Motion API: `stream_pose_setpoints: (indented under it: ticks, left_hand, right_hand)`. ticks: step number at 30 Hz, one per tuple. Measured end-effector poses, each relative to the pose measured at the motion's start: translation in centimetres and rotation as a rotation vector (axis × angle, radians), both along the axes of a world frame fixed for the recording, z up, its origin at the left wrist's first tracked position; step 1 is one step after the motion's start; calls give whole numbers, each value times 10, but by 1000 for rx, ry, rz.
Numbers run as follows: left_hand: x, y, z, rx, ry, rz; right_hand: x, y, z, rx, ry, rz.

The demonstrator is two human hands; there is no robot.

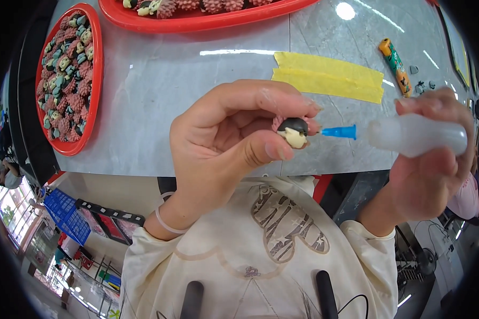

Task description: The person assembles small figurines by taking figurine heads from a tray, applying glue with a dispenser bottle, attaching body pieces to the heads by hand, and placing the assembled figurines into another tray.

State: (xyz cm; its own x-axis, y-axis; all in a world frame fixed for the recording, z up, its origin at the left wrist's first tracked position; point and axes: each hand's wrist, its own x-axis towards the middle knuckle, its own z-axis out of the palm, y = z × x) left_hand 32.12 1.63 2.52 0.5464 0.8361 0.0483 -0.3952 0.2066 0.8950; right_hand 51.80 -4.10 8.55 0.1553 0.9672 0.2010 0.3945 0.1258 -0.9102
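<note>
Between the thumb and fingertips of my left hand (234,133) is a small figurine piece (294,132), cream below with a dark cap and pink petal-like bits behind. My right hand (434,165) grips a translucent white squeeze bottle (418,135), held sideways. Its blue dispensing tip (339,132) points left, and the thin end lies at the figurine's right side by my left fingertips. Whether the end touches the piece I cannot tell. Both hands are raised over the near part of the grey table (159,127).
A red oval tray (96,80) at the left holds many similar small pieces; another red tray (207,24) with pink pieces sits at the far edge. Yellow tape strips (330,77) lie on the table. An orange-and-green tube-like object (395,66) rests at the right beside tiny grey bits (421,86).
</note>
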Motion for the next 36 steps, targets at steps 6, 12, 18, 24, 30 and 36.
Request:
stream_pose_setpoints:
  ticks: [6, 12, 18, 24, 30, 36]
  left_hand:
    - [0, 0, -1, -4, -10, -12]
    - [-1, 0, 1, -52, -11, -6]
    - [-2, 1, 2, -86, -27, 9]
    - [5, -2, 4, -104, -8, 6]
    - [8, -5, 5, -100, 31, 98]
    - [7, -8, 8, -96, 87, 86]
  right_hand:
    - [6, -16, 5, 257, -41, 161]
    - [6, -21, 5, 201, 130, -36]
    - [9, -21, 5, 151, 310, -220]
    - [8, -1, -29, 140, 225, -240]
    - [4, 24, -46, 84, -183, -229]
    - [67, -4, -25, 14, -542, -411]
